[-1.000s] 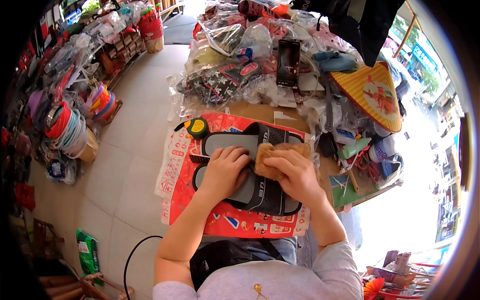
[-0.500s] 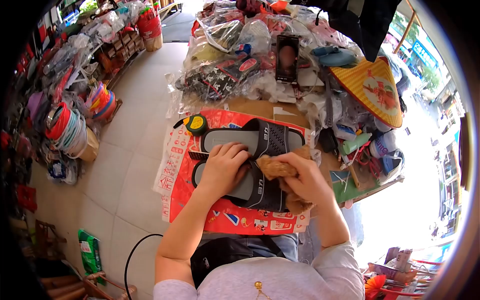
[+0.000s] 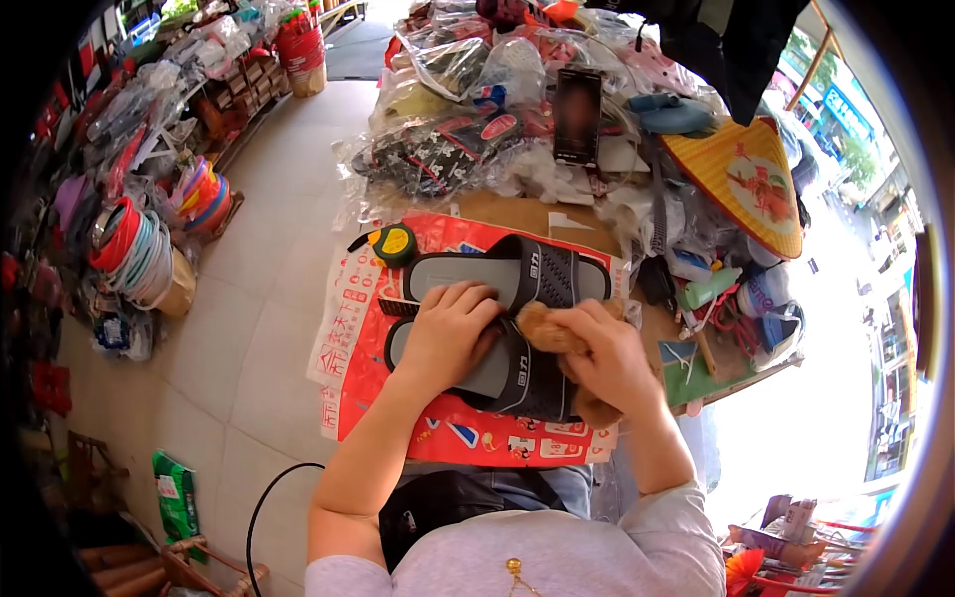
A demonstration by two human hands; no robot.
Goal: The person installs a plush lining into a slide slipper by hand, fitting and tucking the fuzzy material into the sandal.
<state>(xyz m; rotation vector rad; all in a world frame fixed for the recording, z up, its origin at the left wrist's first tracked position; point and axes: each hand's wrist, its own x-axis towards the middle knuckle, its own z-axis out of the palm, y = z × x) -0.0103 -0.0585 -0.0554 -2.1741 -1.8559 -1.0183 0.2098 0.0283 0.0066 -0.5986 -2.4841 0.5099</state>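
Two black slide sandals with grey footbeds lie side by side, toes to the right, on a red printed plastic sheet (image 3: 360, 383). My left hand (image 3: 450, 333) grips the near slide (image 3: 542, 383) at its inner edge, fingers bent over it and the thumb partly hidden by the strap. In my right hand (image 3: 609, 356) is a bunched brown cloth (image 3: 549, 328), pressed against the near slide's strap; more of the cloth hangs below the hand. The far slide (image 3: 557, 277) lies just beyond both hands. A dark comb-like strip (image 3: 398, 307) shows left of the slides.
A yellow-and-black tape measure (image 3: 394, 245) sits behind the slides. Farther back, a phone (image 3: 578, 117) stands upright among plastic-wrapped goods. A yellow conical hat (image 3: 741, 184) and a green tube (image 3: 712, 288) are at the right. Stacked goods line the floor's left side.
My right hand and the cloth have shifted very slightly along the near slide's strap. The left hand keeps its place on the slide, and the camera view has moved a little.
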